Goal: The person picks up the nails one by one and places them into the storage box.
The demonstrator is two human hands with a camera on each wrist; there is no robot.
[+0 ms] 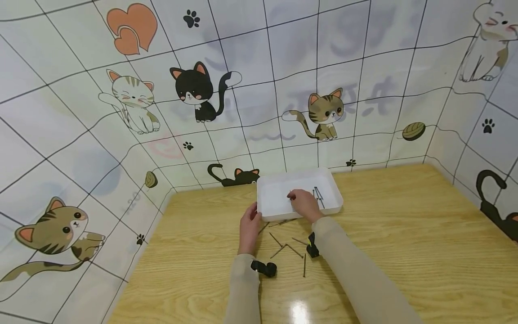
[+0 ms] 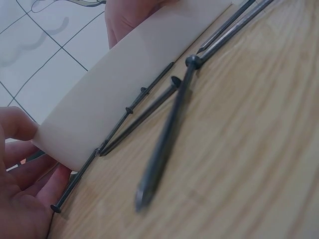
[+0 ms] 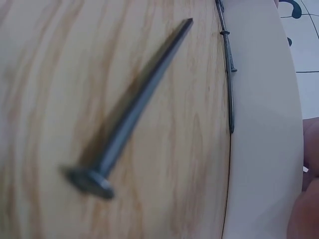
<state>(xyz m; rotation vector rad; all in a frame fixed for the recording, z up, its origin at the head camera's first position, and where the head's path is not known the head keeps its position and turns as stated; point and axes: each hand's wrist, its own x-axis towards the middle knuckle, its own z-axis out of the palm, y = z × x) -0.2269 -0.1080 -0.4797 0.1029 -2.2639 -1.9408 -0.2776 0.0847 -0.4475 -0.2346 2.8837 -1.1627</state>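
Note:
A shallow white plastic tray (image 1: 273, 198) lies on the wooden table. My left hand (image 1: 248, 227) holds its near left corner; in the left wrist view, the thumb and fingers (image 2: 35, 174) are around that corner. My right hand (image 1: 305, 203) is over the inside of the tray with its fingers bent; whether anything is between the fingertips is hidden. Several steel nails (image 1: 319, 194) lie in the tray just right of this hand. Loose nails (image 1: 294, 251) are scattered on the table between my forearms, some against the tray's front wall. One nail (image 3: 134, 112) appears large in the right wrist view.
The wooden tabletop (image 1: 396, 225) stretches to both sides of the tray. Behind and beside it hangs a white gridded sheet (image 1: 259, 90) printed with cartoon cats. Black wrist cameras (image 1: 265, 268) are strapped over both beige sleeves.

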